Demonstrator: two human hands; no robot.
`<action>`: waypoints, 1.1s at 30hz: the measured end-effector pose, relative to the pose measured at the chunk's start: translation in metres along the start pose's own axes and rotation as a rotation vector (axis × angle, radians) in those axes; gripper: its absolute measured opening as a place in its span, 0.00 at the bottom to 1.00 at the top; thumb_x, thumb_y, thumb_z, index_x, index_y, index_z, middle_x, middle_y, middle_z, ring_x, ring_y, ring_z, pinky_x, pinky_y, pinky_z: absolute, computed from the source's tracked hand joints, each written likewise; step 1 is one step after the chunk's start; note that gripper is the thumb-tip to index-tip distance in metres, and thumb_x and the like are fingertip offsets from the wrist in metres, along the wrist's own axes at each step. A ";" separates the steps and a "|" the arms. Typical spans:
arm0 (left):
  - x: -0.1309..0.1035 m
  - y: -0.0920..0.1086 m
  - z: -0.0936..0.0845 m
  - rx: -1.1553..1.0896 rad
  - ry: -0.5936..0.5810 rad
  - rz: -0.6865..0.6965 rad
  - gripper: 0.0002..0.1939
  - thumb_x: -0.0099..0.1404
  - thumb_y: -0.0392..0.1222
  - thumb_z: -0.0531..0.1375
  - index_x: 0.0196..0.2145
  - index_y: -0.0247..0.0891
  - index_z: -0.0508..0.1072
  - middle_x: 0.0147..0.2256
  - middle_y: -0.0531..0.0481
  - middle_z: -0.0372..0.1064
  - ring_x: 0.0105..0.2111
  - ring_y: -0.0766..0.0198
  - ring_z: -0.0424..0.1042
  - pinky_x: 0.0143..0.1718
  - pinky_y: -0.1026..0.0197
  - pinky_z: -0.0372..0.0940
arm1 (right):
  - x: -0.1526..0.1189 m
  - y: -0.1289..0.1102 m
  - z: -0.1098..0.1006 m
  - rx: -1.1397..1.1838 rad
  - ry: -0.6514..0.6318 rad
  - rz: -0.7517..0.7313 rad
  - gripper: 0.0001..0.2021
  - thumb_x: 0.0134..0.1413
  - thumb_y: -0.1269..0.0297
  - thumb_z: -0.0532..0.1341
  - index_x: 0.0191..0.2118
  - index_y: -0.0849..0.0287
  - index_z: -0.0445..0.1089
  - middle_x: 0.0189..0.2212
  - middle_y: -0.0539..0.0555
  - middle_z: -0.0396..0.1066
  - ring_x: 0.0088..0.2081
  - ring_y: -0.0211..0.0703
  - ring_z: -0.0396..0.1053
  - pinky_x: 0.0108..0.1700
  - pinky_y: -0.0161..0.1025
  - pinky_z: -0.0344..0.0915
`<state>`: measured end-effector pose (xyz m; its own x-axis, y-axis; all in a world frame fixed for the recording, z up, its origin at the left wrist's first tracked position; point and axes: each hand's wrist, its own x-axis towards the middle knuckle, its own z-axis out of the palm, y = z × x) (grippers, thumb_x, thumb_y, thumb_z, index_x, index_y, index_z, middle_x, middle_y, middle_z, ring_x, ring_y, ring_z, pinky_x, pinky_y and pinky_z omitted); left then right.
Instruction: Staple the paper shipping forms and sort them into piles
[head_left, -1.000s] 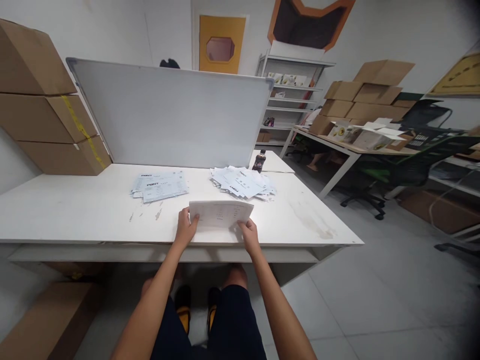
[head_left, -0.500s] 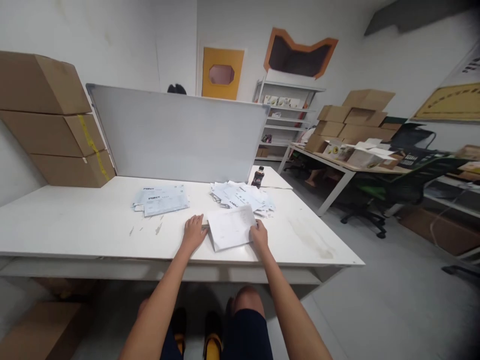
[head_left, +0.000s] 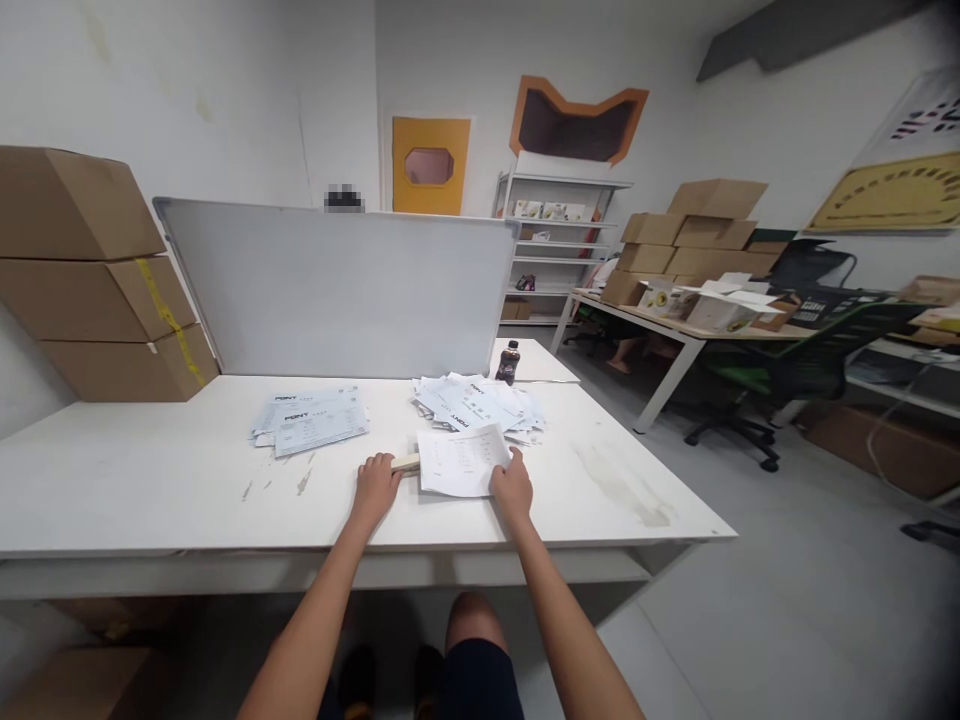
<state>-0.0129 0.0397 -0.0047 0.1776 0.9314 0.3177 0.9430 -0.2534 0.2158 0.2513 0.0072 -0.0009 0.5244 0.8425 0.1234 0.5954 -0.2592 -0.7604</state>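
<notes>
Nearest me, over the near part of the white table [head_left: 165,500], the person's right hand [head_left: 513,488] has thumb and fingers pinched on the right edge of a printed paper [head_left: 459,465]. The left hand [head_left: 376,485] is closed about the left end of a pale strip [head_left: 406,462], whose right end meets the paper's left side. I'd reckon the paper light and limp, quick to crease or slide; best taken by its side edges, flat between thumb and fingers. The strip looks stiffer, easily gripped at an end. The paper is white with rows of faint print, too small to read, its lower edge bowed. Farther off lie pale-blue printed sheets, a left pile [head_left: 322,428] and a right pile [head_left: 469,400].
</notes>
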 end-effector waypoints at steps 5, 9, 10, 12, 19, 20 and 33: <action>0.000 0.001 -0.001 0.003 0.010 0.004 0.11 0.69 0.42 0.53 0.46 0.36 0.68 0.45 0.40 0.68 0.46 0.51 0.65 0.46 0.52 0.57 | -0.002 -0.001 -0.002 -0.023 0.032 0.008 0.30 0.54 0.70 0.47 0.64 0.62 0.53 0.55 0.63 0.66 0.50 0.53 0.68 0.44 0.42 0.62; 0.000 0.003 -0.003 0.008 0.008 0.007 0.11 0.69 0.42 0.54 0.45 0.36 0.68 0.45 0.40 0.68 0.47 0.51 0.65 0.46 0.52 0.57 | -0.001 -0.002 -0.003 -0.050 -0.015 -0.031 0.28 0.55 0.70 0.47 0.63 0.62 0.55 0.52 0.62 0.69 0.48 0.50 0.69 0.42 0.40 0.61; 0.000 0.003 -0.003 0.010 0.006 0.006 0.11 0.69 0.43 0.54 0.45 0.36 0.68 0.45 0.40 0.68 0.47 0.51 0.65 0.46 0.52 0.57 | -0.001 -0.002 -0.004 -0.067 -0.037 -0.050 0.27 0.55 0.70 0.48 0.61 0.61 0.57 0.49 0.61 0.70 0.47 0.49 0.69 0.41 0.39 0.60; 0.001 0.003 -0.003 0.013 0.001 0.001 0.11 0.69 0.43 0.54 0.46 0.36 0.68 0.45 0.40 0.68 0.47 0.51 0.65 0.46 0.52 0.57 | 0.000 -0.002 -0.003 -0.113 -0.074 -0.081 0.22 0.55 0.70 0.48 0.56 0.59 0.62 0.44 0.58 0.72 0.42 0.47 0.70 0.37 0.38 0.58; -0.003 0.012 -0.006 0.058 0.061 0.041 0.15 0.69 0.44 0.53 0.50 0.35 0.69 0.49 0.37 0.68 0.51 0.47 0.64 0.50 0.47 0.57 | 0.002 0.001 0.000 -0.204 -0.095 -0.102 0.14 0.57 0.68 0.49 0.46 0.58 0.65 0.34 0.54 0.71 0.34 0.45 0.67 0.31 0.37 0.51; -0.003 0.013 -0.007 0.050 0.093 0.074 0.17 0.69 0.43 0.53 0.52 0.35 0.68 0.52 0.36 0.66 0.54 0.46 0.62 0.52 0.46 0.55 | 0.002 0.001 0.000 -0.205 -0.092 -0.099 0.14 0.57 0.68 0.49 0.46 0.58 0.65 0.34 0.54 0.71 0.34 0.44 0.67 0.31 0.37 0.50; 0.004 0.015 -0.007 -0.011 -0.062 0.382 0.31 0.62 0.27 0.49 0.61 0.44 0.63 0.58 0.43 0.65 0.58 0.53 0.62 0.56 0.48 0.55 | 0.002 0.001 0.000 -0.230 -0.099 -0.110 0.13 0.57 0.69 0.49 0.46 0.58 0.65 0.35 0.55 0.70 0.34 0.44 0.66 0.31 0.38 0.50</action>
<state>0.0003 0.0374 0.0058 0.5328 0.7830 0.3209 0.8023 -0.5880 0.1027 0.2528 0.0084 -0.0014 0.3940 0.9105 0.1255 0.7737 -0.2548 -0.5801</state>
